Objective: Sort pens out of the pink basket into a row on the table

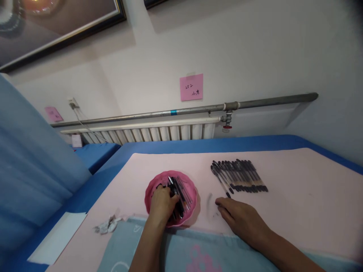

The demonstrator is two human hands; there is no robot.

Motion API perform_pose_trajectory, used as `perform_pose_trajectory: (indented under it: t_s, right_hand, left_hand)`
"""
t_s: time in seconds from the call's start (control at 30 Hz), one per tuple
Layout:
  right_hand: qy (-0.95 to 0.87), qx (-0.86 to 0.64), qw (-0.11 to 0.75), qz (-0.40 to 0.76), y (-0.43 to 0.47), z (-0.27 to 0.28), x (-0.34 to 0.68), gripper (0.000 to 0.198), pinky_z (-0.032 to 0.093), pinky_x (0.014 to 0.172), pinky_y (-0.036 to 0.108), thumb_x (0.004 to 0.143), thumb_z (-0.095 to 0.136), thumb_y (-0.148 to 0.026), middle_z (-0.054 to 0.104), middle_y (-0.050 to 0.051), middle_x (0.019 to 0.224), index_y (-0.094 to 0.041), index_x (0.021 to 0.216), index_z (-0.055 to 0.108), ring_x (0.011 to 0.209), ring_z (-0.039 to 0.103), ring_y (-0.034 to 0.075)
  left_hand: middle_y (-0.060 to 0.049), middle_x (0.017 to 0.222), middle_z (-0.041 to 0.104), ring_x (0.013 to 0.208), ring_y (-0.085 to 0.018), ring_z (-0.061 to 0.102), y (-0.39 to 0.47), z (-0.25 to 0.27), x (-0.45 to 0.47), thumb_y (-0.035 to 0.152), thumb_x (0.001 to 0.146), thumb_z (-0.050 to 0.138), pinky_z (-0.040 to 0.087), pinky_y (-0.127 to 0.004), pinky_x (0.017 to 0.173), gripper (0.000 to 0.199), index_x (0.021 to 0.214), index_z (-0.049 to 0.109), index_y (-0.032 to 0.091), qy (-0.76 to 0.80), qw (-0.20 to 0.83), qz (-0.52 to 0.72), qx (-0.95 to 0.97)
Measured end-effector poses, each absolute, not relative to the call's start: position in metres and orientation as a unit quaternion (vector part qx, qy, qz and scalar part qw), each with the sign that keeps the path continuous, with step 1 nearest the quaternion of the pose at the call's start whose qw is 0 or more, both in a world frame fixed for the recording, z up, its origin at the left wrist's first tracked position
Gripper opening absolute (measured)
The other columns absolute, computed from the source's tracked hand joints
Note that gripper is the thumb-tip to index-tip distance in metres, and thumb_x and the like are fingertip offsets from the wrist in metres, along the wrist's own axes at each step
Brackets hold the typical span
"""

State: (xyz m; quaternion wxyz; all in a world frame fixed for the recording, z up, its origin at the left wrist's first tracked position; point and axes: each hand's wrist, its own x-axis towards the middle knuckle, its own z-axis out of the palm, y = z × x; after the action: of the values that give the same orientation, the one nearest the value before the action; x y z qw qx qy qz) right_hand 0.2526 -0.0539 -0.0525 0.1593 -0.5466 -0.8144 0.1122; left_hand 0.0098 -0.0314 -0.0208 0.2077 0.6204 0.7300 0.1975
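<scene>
A pink scalloped bowl holds black pen parts and clear pen barrels. My left hand reaches into it, its fingers curled down among the black pieces and partly hidden. Which piece they grip I cannot make out. To the right of the bowl, my right hand rests low over the pink sheet, fingers together and bent, with no object visible in them. Just beyond its fingertips lies a row of capped black pens, side by side. The leftmost pen lies slanted at the row's end.
The pink sheet covers a blue-edged table. Crumpled tissue and white paper lie to the left. Light blue cloth is along the near edge. A blue curtain hangs left; a radiator and pipe stand behind.
</scene>
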Motion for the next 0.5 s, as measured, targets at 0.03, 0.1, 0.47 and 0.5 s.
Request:
perform_pose_trajectory:
  t_s: [0.03,0.1,0.47,0.5]
  right_hand:
    - [-0.815,-0.547,0.155,0.110,-0.054,-0.052,0.252,0.027,0.045,0.065,0.031,0.086,0.034,-0.021,0.069,0.005,0.089,-0.022,0.093,0.060,0.077,0.064,0.021]
    - [-0.816,-0.549,0.146,0.108,-0.054,-0.050,0.251,0.027,0.045,0.065,0.031,0.086,0.034,-0.020,0.069,0.005,0.088,-0.022,0.094,0.060,0.077,0.064,0.021]
    - [-0.816,-0.551,0.134,0.114,-0.055,-0.049,0.250,0.026,0.043,0.064,0.031,0.087,0.033,-0.020,0.068,0.006,0.088,-0.022,0.093,0.059,0.076,0.064,0.022]
    - [-0.816,-0.551,0.133,0.113,-0.053,-0.049,0.250,0.026,0.043,0.064,0.032,0.087,0.033,-0.020,0.068,0.006,0.088,-0.022,0.093,0.058,0.077,0.064,0.022]
  left_hand:
    - [-0.012,0.084,0.066,0.081,-0.023,0.057,-0.031,-0.022,0.012,0.029,0.068,0.059,0.038,-0.031,0.072,0.016,0.068,0.066,0.015,0.732,0.205,0.194,0.620]
    - [-0.013,0.084,0.066,0.083,-0.024,0.057,-0.030,-0.024,0.014,0.030,0.068,0.059,0.038,-0.032,0.074,0.017,0.070,0.067,0.015,0.735,0.199,0.188,0.620]
    - [-0.022,0.107,0.059,0.097,-0.035,0.054,-0.029,-0.025,0.024,0.035,0.068,0.057,0.037,-0.043,0.081,0.030,0.082,0.067,0.010,0.755,0.150,0.144,0.622]
    - [-0.022,0.108,0.059,0.098,-0.035,0.053,-0.030,-0.025,0.023,0.036,0.068,0.056,0.036,-0.044,0.082,0.031,0.082,0.067,0.010,0.753,0.149,0.141,0.625]
